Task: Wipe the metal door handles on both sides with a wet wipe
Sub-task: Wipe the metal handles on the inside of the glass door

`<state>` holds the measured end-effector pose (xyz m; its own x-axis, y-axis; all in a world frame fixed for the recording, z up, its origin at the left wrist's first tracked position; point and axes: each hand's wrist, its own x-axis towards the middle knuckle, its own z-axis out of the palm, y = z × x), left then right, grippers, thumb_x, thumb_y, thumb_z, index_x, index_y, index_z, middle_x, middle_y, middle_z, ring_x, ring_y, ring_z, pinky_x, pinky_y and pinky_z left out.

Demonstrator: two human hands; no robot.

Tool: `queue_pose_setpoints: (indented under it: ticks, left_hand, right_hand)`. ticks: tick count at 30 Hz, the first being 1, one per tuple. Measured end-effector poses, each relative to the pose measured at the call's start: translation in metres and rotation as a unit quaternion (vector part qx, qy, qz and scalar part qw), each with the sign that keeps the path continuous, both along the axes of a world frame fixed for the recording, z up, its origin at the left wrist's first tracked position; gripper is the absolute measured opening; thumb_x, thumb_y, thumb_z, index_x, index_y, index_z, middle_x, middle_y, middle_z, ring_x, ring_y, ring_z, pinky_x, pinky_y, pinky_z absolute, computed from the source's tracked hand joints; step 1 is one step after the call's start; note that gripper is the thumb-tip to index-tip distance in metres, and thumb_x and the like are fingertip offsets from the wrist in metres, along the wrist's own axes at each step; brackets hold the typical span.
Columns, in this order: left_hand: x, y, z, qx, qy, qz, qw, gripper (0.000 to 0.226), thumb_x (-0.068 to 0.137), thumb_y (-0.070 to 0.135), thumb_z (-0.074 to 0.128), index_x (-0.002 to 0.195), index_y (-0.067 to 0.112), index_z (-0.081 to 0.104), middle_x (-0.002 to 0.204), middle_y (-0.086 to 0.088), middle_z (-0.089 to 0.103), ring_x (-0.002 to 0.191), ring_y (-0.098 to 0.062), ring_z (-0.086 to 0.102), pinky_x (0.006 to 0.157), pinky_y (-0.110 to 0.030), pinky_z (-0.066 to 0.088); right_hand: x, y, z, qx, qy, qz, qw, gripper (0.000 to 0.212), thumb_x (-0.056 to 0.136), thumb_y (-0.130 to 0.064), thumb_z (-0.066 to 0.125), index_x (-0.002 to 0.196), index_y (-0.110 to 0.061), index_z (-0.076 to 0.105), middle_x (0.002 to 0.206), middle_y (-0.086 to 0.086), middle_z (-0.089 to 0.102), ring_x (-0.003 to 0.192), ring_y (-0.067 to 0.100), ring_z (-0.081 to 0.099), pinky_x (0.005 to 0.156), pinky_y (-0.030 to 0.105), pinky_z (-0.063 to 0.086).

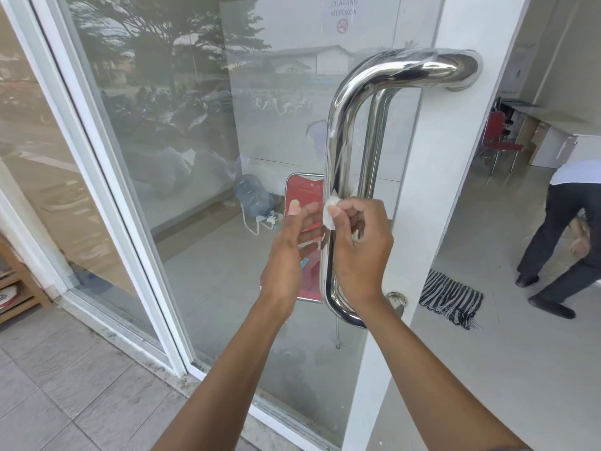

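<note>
Currently right hand [357,252] pinches wet wipe [330,213] against vertical handle [336,151]; bar's long axis runs upward; left hand [292,252] open, empty, beside.

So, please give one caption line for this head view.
Right hand presses a wet wipe on the metal door handle.

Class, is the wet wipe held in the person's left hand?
No: the right hand pinches the wet wipe against the door handle.
</note>
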<state>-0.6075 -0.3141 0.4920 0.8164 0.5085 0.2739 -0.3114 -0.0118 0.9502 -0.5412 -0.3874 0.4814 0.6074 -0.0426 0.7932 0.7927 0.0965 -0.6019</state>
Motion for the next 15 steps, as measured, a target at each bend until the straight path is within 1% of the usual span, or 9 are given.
queue_pose_setpoints:
  ticks: [2,5,7,9,11,13,15]
  left_hand:
    - [0.001,0.001,0.001,-0.002,0.001,0.002,1.000,0.062,0.087,0.067,0.029,0.117,0.030,0.070,0.111,0.010,0.074,0.104,-0.004,0.068,0.096,-0.028,0.049]
    - [0.002,0.001,0.001,-0.002,0.005,0.003,1.000,0.058,0.088,0.068,0.029,0.112,0.035,0.070,0.113,0.010,0.074,0.107,-0.007,0.067,0.102,-0.035,0.048]
    - [0.001,0.001,0.001,-0.001,0.006,0.000,1.000,0.058,0.092,0.066,0.028,0.114,0.033,0.070,0.114,0.008,0.074,0.109,-0.009,0.067,0.104,-0.038,0.048]
    - [0.001,0.001,0.000,0.003,0.002,-0.001,1.000,0.057,0.099,0.061,0.025,0.116,0.030,0.070,0.114,0.006,0.074,0.110,-0.012,0.067,0.104,-0.039,0.048]
    - [0.000,0.001,0.000,-0.001,0.003,0.003,1.000,0.057,0.102,0.058,0.024,0.117,0.029,0.070,0.114,0.006,0.074,0.109,-0.012,0.068,0.103,-0.039,0.049]
    - [0.000,0.001,0.001,-0.001,0.006,0.008,1.000,0.055,0.101,0.060,0.025,0.116,0.032,0.071,0.113,0.008,0.074,0.108,-0.010,0.068,0.102,-0.038,0.048]
    - [0.000,0.000,0.002,-0.001,0.010,0.009,1.000,0.054,0.099,0.063,0.026,0.113,0.036,0.070,0.113,0.011,0.074,0.109,-0.010,0.067,0.103,-0.039,0.046]
  right_hand:
    - [0.006,0.001,0.017,-0.003,-0.026,-0.007,1.000,0.017,0.092,-0.002,0.067,0.093,-0.018,0.062,0.087,-0.002,0.058,0.077,0.013,0.057,0.070,0.014,0.043]
    - [0.013,0.006,0.036,0.009,-0.057,-0.029,0.998,0.015,0.092,-0.004,0.066,0.094,-0.018,0.062,0.087,-0.004,0.059,0.076,0.012,0.057,0.069,0.018,0.045]
    - [0.012,0.007,0.030,-0.012,-0.082,-0.055,0.995,0.013,0.091,0.000,0.066,0.091,-0.013,0.064,0.087,-0.002,0.058,0.078,0.017,0.058,0.070,0.027,0.048]
    - [0.009,0.007,0.014,-0.052,-0.112,-0.087,0.989,0.011,0.087,0.007,0.067,0.084,-0.003,0.066,0.086,0.005,0.058,0.079,0.027,0.058,0.068,0.040,0.050]
    - [0.007,0.003,0.003,-0.082,-0.127,-0.097,0.984,0.011,0.086,0.010,0.069,0.081,0.002,0.066,0.083,0.011,0.059,0.078,0.031,0.058,0.064,0.046,0.050]
    - [0.009,0.000,0.008,-0.086,-0.122,-0.083,0.985,0.012,0.087,0.009,0.069,0.080,0.000,0.065,0.082,0.009,0.059,0.075,0.028,0.057,0.064,0.045,0.049]
    - [0.012,0.001,0.023,-0.065,-0.106,-0.075,0.989,0.014,0.088,0.005,0.069,0.082,-0.006,0.063,0.082,0.003,0.058,0.073,0.020,0.055,0.064,0.038,0.049]
